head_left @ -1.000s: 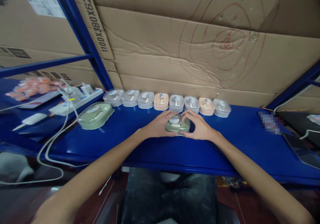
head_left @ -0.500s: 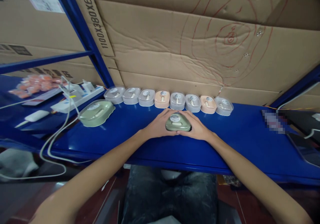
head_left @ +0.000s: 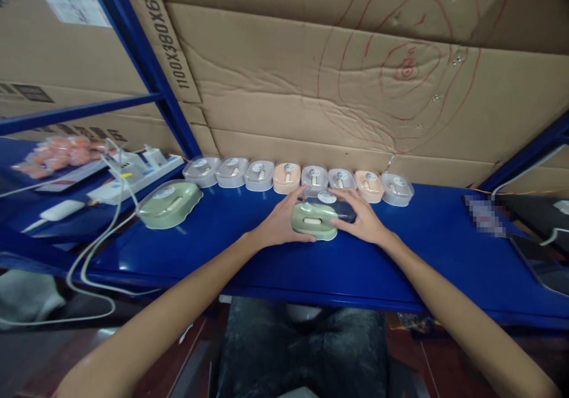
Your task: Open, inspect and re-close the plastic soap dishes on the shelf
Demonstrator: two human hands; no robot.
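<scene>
At a blue bench (head_left: 275, 273), a half-curled left hand (head_left: 280, 223) cups a green box (head_left: 322, 213) while the right hand (head_left: 367, 220) clasps its clear lid (head_left: 343, 210), askew; both pieces look light, stiff and slick, best held by their side walls.

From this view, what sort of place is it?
Probably a work station in a workshop or storeroom, though I can't tell which: a blue bench, a blue frame beside it, and cardboard standing as its back wall.
</scene>
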